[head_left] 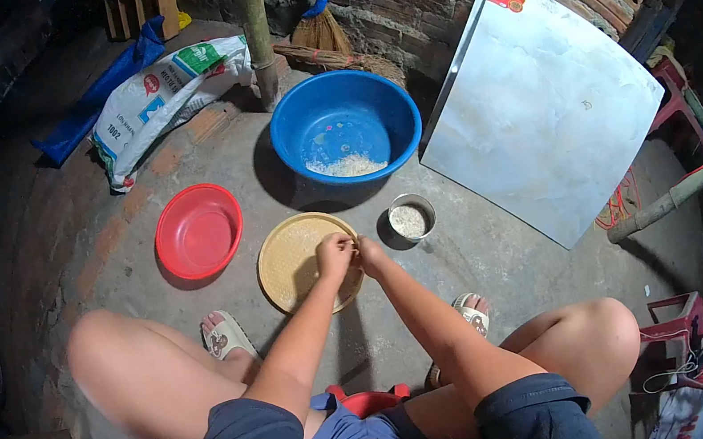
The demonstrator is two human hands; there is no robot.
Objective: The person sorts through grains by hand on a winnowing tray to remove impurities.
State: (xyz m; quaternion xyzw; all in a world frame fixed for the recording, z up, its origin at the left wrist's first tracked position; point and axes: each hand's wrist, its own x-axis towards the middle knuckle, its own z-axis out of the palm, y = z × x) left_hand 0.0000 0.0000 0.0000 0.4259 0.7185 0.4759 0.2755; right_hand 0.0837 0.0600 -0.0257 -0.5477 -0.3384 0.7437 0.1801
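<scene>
Person is sitting low on the concrete floor (pixel 499 244), knees spread, both forearms reaching forward. Left hand (pixel 336 253) and right hand (pixel 370 257) are meeting, touching each other, over the right edge of the tray (pixel 287 269). Left grip: fingers are curling together in a bunch; anything between them is too small to tell. Right grip: partly hidden behind the left hand, cannot tell if apart or together. Tray is lying flat on the floor between the feet, carrying a thin pale layer of grain. Metal bowl (pixel 391 214) is sitting just beside the tray's right edge, holding grain. Blue basin (pixel 310 117) is standing beyond the tray, a little rice lying in its bottom. Red bowl (pixel 198 230) is sitting left of the tray, near but apart. Sack (pixel 164 98) is lying at far left; white board (pixel 542 103) is leaning at right
</scene>
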